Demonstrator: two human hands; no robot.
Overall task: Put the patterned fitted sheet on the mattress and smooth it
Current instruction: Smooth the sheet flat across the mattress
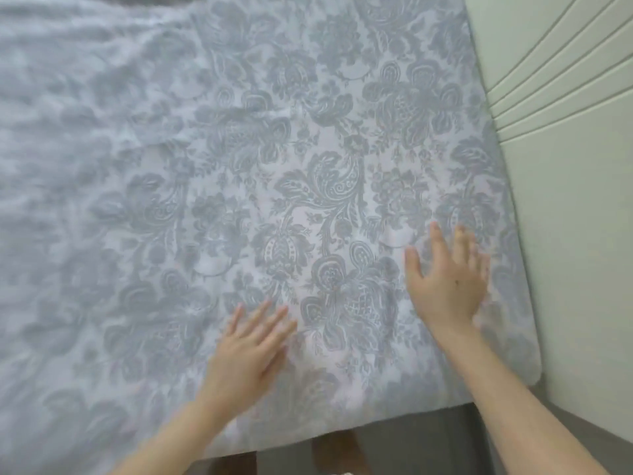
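Though beside sheet [308,159], cream panel [568,207].

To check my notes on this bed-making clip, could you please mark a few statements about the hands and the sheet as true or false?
1. The left hand and the right hand both lie on the sheet with fingers straight. True.
2. The right hand grips a bunched corner of the sheet. False: it rests flat and open on it.
3. The sheet has a grey floral pattern. True.
4. The left hand is nearer the cream panel than the right hand. False: the right hand is nearer.
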